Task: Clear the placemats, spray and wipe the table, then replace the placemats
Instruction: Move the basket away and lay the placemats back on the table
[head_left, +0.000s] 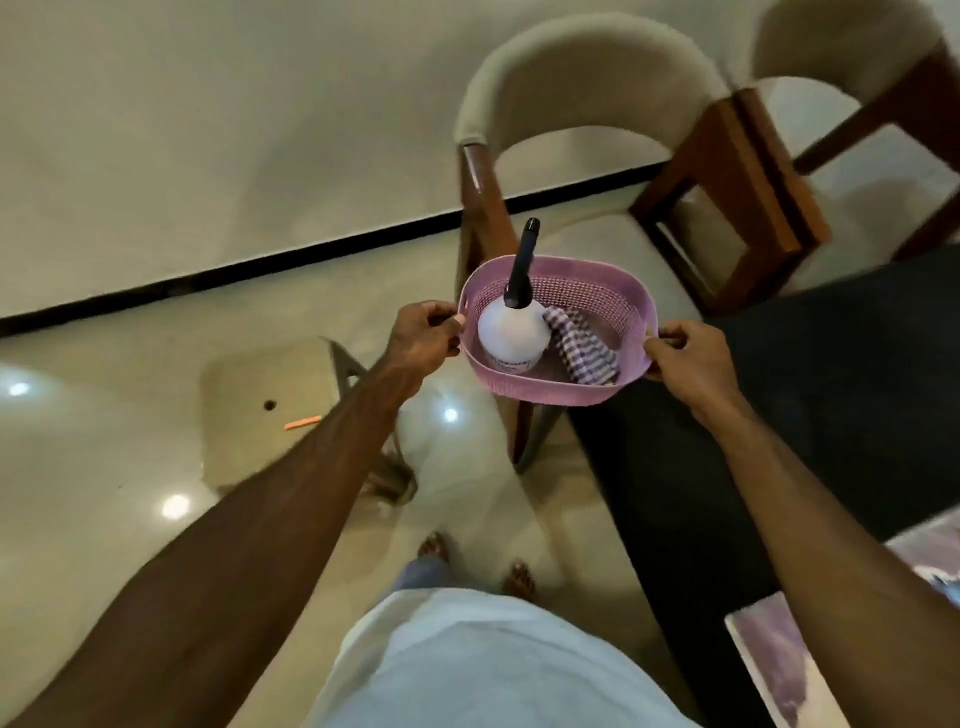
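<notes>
I hold a pink perforated basket (618, 291) in the air in front of me. My left hand (423, 338) grips its left handle and my right hand (688, 356) grips its right handle. Inside stands a white spray bottle (511, 332) with a long black nozzle, and beside it lies a folded purple-and-white checked cloth (584, 351). The dark table (779, 415) stretches along my right. On it at the lower right lie two purple-toned placemats (779, 670), cut off by the frame edge.
A cream upholstered chair (576, 119) with wooden legs stands just beyond the basket, a second chair (857, 67) further right. A low stool (270, 410) with an orange object (301, 422) on it sits on the glossy floor at left. My feet show below.
</notes>
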